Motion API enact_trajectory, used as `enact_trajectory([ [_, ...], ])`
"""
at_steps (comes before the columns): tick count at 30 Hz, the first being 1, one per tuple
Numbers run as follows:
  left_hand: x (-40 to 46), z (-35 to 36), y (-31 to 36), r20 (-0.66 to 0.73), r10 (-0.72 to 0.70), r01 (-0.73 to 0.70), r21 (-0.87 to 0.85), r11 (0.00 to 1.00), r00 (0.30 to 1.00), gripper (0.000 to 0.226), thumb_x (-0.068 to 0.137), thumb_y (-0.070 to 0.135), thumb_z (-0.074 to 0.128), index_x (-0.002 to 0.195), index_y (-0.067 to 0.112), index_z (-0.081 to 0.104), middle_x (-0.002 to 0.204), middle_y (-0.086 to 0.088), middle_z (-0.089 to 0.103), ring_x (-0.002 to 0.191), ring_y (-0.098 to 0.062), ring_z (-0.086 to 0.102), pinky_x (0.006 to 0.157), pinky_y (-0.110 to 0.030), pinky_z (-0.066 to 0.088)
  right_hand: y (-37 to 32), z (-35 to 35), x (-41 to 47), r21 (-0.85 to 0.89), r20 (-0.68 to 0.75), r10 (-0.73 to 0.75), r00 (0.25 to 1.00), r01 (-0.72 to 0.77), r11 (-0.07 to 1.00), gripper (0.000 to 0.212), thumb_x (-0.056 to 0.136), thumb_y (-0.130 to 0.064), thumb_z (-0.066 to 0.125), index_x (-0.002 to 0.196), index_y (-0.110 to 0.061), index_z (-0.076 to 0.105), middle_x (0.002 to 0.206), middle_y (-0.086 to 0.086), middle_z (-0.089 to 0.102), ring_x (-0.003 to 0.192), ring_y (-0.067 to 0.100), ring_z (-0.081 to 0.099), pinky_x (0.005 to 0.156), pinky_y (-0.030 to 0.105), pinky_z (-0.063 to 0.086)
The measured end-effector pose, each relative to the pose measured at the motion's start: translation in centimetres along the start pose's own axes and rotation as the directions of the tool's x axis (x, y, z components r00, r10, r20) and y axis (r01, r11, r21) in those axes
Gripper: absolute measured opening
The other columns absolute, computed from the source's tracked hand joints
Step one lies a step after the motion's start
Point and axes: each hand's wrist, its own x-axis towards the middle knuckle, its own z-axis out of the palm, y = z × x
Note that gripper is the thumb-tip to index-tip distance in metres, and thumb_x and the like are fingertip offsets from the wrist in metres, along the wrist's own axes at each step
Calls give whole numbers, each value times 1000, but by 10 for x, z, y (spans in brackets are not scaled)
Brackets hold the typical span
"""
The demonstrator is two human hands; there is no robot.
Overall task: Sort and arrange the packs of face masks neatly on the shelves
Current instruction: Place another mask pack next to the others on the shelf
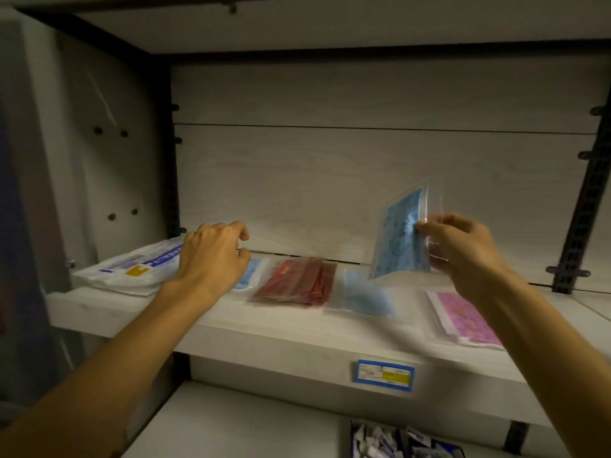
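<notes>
R hand (463, 249) pinches blue mask pack (401, 236) upright above shelf (281, 338); L hand (211, 256) loosely curled, empty, over white pack (132, 269). Lay blue pack flat w/ other blue pack (362, 297), edges squared.

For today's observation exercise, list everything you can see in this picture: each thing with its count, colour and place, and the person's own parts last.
White pack: one, white with blue and yellow print, left end of the shelf, partly under the left hand.
Blue pack lying flat: one, light blue, mid shelf, right of the red pack.
Small blue pack: one, light blue, mostly hidden by the left hand.
Red pack: one, dark red, middle of the shelf.
Pink pack: one, pink, right front of the shelf.
Held blue pack: one, blue in clear wrap, raised upright above the shelf.
Shelf: one, pale grey.
Price label: one, blue and yellow, on the shelf's front edge.
Box of small packets: one, dark, lower shelf.
Left hand: over the left packs, holding nothing visible.
Right hand: pinches the held blue pack.
</notes>
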Motion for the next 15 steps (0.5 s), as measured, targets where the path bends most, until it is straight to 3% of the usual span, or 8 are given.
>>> enact_trajectory([
  [5,13,-15,-57,8,-3,3,5,1000,1000,23,88,20,60,111,17,63,102,-6,68,101,-30,57,86,-37,44,3,65,-9,-13,45,26,999,-26,1000,6,91,-8,62,95,-10,58,93,13,67,72,22,66,57,28,52],
  [15,27,-10,-121,26,32,-30,-57,998,999,23,89,17,58,111,16,63,102,-5,68,100,-29,58,84,-36,45,5,138,-31,-72,45,11,999,-8,997,12,94,-10,59,104,-4,59,95,13,68,74,20,69,52,26,53],
])
